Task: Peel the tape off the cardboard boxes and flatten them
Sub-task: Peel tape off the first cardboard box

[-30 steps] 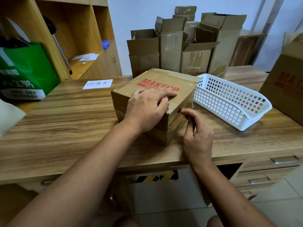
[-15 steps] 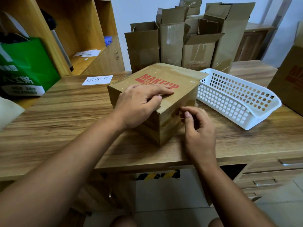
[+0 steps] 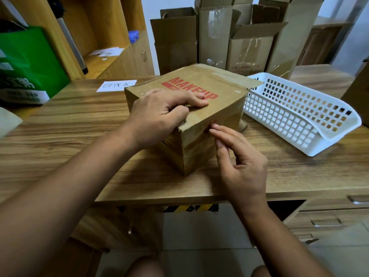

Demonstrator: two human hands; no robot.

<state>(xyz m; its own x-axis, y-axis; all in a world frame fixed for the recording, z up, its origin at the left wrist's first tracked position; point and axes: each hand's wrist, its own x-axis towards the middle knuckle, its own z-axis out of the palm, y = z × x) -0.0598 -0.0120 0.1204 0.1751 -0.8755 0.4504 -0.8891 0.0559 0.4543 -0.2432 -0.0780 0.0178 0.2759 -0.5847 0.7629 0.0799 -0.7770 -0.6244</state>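
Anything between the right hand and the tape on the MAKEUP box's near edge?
Nothing visible. The right hand has its fingers right at the tape along the box edge. The left hand presses on the box top further left, off that spot. The white basket sits apart on the right.

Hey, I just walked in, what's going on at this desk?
A person is working on a brown cardboard box with red lettering on the wooden desk. The left hand presses down on its top, while fingertips of the right hand touch the taped upper edge of its side, apparently to lift the clear tape. The box is closed and taped. A white plastic basket lies beside it; opened cardboard boxes stand behind.
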